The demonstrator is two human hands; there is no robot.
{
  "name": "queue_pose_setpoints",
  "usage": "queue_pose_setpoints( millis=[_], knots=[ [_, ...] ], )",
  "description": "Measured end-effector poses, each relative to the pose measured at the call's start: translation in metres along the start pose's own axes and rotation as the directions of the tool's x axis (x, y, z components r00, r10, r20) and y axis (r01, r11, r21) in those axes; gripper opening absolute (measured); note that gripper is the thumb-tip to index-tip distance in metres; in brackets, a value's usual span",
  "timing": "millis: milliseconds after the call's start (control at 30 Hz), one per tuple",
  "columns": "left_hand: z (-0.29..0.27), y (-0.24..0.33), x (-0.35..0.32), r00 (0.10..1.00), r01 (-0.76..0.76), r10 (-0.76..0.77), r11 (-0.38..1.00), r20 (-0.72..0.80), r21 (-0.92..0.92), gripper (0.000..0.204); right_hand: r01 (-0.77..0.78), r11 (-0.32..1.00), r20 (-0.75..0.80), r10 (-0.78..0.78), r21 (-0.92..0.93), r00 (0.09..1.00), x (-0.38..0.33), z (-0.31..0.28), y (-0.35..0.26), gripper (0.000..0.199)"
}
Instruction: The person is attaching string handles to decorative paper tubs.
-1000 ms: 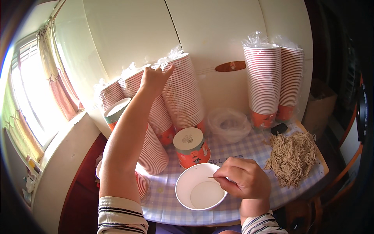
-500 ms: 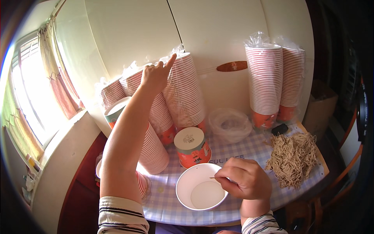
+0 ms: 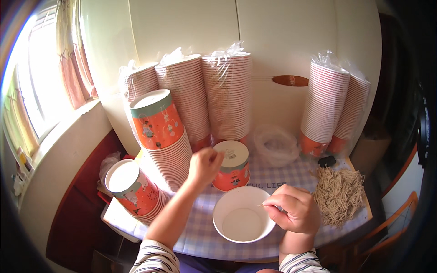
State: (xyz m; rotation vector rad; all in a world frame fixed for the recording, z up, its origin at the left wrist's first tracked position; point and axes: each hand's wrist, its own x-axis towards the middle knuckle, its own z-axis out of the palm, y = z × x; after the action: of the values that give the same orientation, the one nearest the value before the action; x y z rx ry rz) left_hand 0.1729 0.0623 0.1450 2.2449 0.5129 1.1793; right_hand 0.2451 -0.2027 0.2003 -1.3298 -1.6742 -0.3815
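A white paper bucket (image 3: 241, 225) stands upright, mouth up, at the table's near edge, its inside showing. At its right rim my right hand (image 3: 295, 208) is closed in a pinch; a tiny bit of thin string shows at the fingertips. My left hand (image 3: 205, 168) is closed too, in the air left of an upturned orange bucket (image 3: 232, 177) with a pale base. What its fingers hold, if anything, cannot be made out. On the right lies a heap of tan string (image 3: 339, 195).
Tall nested bucket stacks in clear plastic (image 3: 226, 95) line the back, with more (image 3: 324, 107) at back right. Two upturned orange stacks stand left, one tall (image 3: 159, 125), one shorter (image 3: 139, 191). Crumpled clear plastic (image 3: 276, 145) and a small black item (image 3: 327, 161) lie behind.
My left hand has come down from high by the back stacks to beside the upturned bucket, its pointing finger now curled in. My right hand stays pinched at the rim. The view has shifted.
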Motion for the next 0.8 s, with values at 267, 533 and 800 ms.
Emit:
queue_pose_setpoints(
  millis=[267, 533, 800],
  knots=[
    [0.022, -0.051, -0.103, 0.977, 0.080, -0.121, 0.972, -0.178, -0.219, 0.033, -0.045, 0.995, 0.086, 0.052, -0.084, 0.995, 0.011, 0.026, -0.005, 0.017],
    [0.022, -0.057, -0.106, 0.993, -0.078, 0.055, 0.973, -0.108, -0.216, 0.018, -0.107, 0.990, 0.218, 0.125, -0.090, 0.968, 0.019, 0.050, 0.000, 0.015],
    [0.027, -0.061, -0.111, 0.996, -0.011, -0.016, 0.955, -0.090, -0.297, 0.016, -0.089, 0.991, 0.272, 0.112, -0.097, 0.956, 0.019, 0.049, -0.006, 0.015]
  ],
)
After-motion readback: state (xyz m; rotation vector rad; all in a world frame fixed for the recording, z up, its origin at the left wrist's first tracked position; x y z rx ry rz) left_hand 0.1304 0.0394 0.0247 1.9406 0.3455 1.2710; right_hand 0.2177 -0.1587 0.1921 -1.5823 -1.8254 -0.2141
